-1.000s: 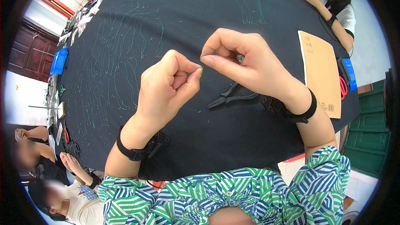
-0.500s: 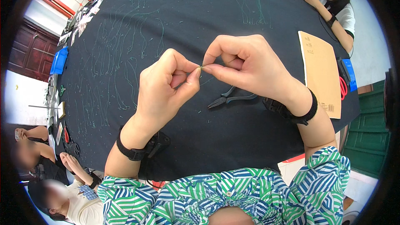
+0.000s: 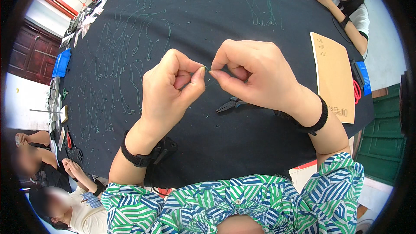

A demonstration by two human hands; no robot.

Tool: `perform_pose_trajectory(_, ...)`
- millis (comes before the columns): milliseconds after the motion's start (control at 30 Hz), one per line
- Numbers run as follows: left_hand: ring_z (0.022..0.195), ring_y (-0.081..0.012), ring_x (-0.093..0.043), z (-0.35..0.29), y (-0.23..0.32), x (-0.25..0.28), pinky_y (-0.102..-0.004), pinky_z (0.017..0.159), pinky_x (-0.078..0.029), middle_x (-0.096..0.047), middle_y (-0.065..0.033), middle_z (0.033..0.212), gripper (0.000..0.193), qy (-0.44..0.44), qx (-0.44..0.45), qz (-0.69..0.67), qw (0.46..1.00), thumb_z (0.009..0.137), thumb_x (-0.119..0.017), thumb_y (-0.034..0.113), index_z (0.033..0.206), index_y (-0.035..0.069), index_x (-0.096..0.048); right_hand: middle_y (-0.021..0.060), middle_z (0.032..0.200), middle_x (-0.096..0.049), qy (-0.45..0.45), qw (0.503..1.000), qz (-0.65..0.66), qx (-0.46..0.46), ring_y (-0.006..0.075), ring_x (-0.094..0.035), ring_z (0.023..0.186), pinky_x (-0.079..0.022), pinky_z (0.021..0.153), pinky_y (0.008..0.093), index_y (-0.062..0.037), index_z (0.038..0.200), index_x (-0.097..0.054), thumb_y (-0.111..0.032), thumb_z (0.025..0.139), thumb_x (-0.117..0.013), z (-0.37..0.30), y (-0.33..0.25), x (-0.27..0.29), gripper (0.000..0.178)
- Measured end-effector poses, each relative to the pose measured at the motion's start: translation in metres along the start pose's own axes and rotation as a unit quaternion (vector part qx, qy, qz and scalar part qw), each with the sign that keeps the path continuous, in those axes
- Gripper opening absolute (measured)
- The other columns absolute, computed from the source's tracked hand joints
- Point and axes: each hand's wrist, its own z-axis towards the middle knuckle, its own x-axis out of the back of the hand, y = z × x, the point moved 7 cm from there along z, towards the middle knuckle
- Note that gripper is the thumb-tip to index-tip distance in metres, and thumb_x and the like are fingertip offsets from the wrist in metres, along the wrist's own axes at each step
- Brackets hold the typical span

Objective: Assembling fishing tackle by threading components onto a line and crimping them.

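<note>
Both my hands are raised over the black cloth, fingertips close together. My left hand [image 3: 171,82] pinches a thin green thread [image 3: 206,68] between thumb and index finger. Opposite it, my right hand [image 3: 258,71] has thumb and index finger close together at the same thread; a short bit of green shows between the two pinches. Whatever fine end lies inside the fingertips is too small to make out. Below my right hand lie pliers [image 3: 227,105] with dark handles, partly hidden by that hand. Many similar green threads [image 3: 149,39] are spread over the cloth to the left.
A tan paper pad [image 3: 333,78] lies on the right, beside red-handled scissors [image 3: 356,92] and a blue box [image 3: 366,78]. A blue tray [image 3: 61,63] stands at the left edge, near red-handled pliers [image 3: 69,139]. Other people sit at the far right and lower left.
My fingertips have drawn slightly apart, left hand a little leftward, so thread now shows between them. My right hand has shifted and covers more of the pliers.
</note>
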Motion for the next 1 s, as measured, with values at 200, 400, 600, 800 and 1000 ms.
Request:
perform_pose_trajectory(200,0.051,-0.0017,-0.034,0.0,0.0,0.0,-0.0191,0.047,-0.03,-0.039,0.0048,0.057,0.014,-0.002,0.007,-0.001,1.0,0.079,-0.07,0.0,0.08,0.002,-0.057,0.0088,0.066,-0.057,-0.052,0.998,-0.025,-0.007,0.0279,-0.061,0.063,-0.047,0.055,0.0362,-0.0072,0.079,-0.055,-0.009,0.076,-0.066,-0.001,-0.001,-0.003,0.012)
perform_pose_trajectory(400,0.052,-0.002,-0.035,-0.001,0.002,-0.001,-0.0192,0.048,-0.031,-0.041,0.0041,0.057,0.014,-0.014,-0.005,0.01,1.0,0.078,-0.071,0.0,0.08,0.003,-0.057,0.0097,0.069,-0.059,-0.035,0.999,-0.02,0.013,0.0291,-0.062,0.066,-0.048,0.057,0.0373,-0.0066,0.081,-0.056,-0.007,0.076,-0.066,0.0,-0.005,-0.002,0.011)
perform_pose_trajectory(600,0.051,-0.003,-0.037,-0.001,0.005,-0.001,-0.02,0.048,-0.034,-0.045,0.0031,0.057,0.015,-0.018,-0.025,0.03,0.999,0.077,-0.072,0.0,0.081,0.003,-0.057,0.0096,0.07,-0.06,-0.03,0.999,-0.02,0.008,0.0281,-0.062,0.064,-0.048,0.055,0.0364,-0.0068,0.083,-0.057,-0.007,0.078,-0.066,0.0,-0.002,0.0,0.011)
perform_pose_trajectory(800,0.05,-0.004,-0.035,-0.001,0.005,-0.003,-0.021,0.047,-0.033,-0.039,0.0038,0.055,0.015,-0.031,-0.028,0.017,0.999,0.078,-0.071,0.0,0.08,0.004,-0.057,0.0008,0.061,-0.052,-0.056,0.995,0.061,-0.054,0.0071,-0.048,0.053,-0.036,0.049,0.0217,-0.0026,0.091,-0.063,-0.002,0.084,-0.065,0.0,0.012,-0.002,0.007)
perform_pose_trajectory(1000,0.049,-0.0043,-0.034,-0.002,0.005,-0.004,-0.0212,0.047,-0.032,-0.036,0.0042,0.054,0.015,-0.031,-0.035,0.012,0.999,0.079,-0.071,0.0,0.08,0.004,-0.057,0.0024,0.061,-0.055,-0.083,0.963,0.197,-0.166,0.0078,-0.05,0.056,-0.039,0.052,0.0265,-0.0022,0.089,-0.061,-0.015,0.088,-0.063,-0.004,0.029,-0.011,0.013)
